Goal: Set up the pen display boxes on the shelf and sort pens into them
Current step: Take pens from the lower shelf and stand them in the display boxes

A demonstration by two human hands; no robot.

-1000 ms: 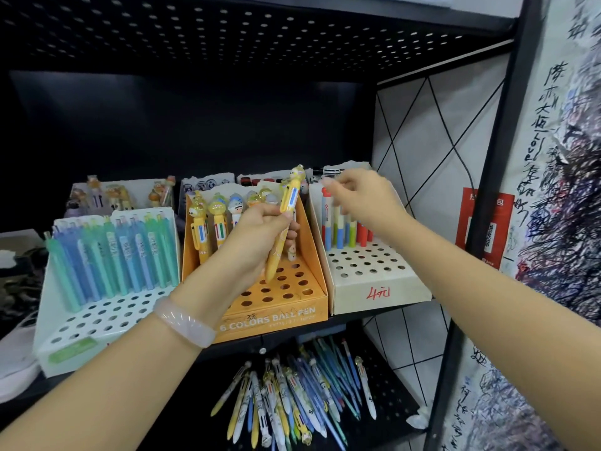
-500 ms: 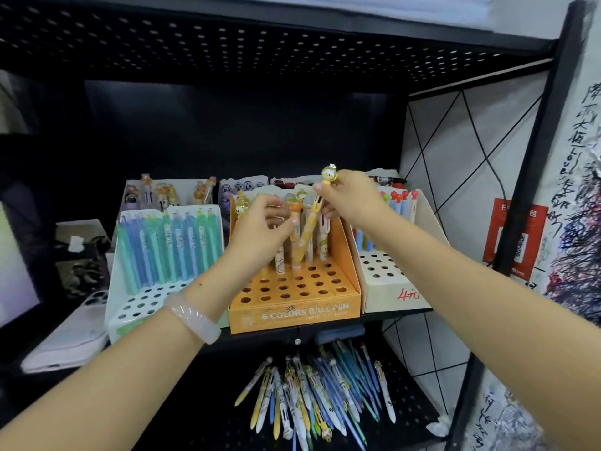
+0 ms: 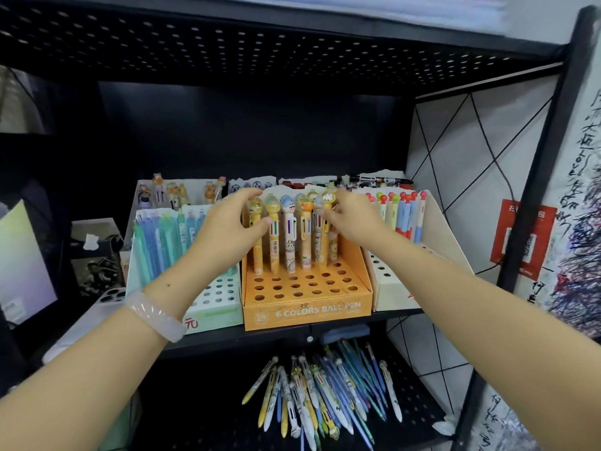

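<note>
An orange display box [image 3: 305, 310] printed "6 COLORS BALL PEN" stands at the middle of the black shelf. Several character-topped pens [image 3: 289, 236] stand upright in its back row. My left hand [image 3: 227, 229] is spread at the row's left end, its thumb touching the front of a yellow pen [image 3: 272, 242] and its fingers over the pen tops. At the right end, my right hand [image 3: 354, 219] pinches the last pen [image 3: 327, 206] near its top, and that pen stands in the box.
A mint-white box [image 3: 214, 307] of blue and green pens stands left of the orange one, a white box [image 3: 390, 297] of red-topped pens to its right, and more boxes [image 3: 182, 190] behind. Loose pens [image 3: 318, 402] lie heaped on the lower shelf. A phone [image 3: 107, 301] lies at the left.
The yellow pen held in the air earlier now stands at the right end of the orange box's row. My left hand has let go of it and spread over the left pens.
</note>
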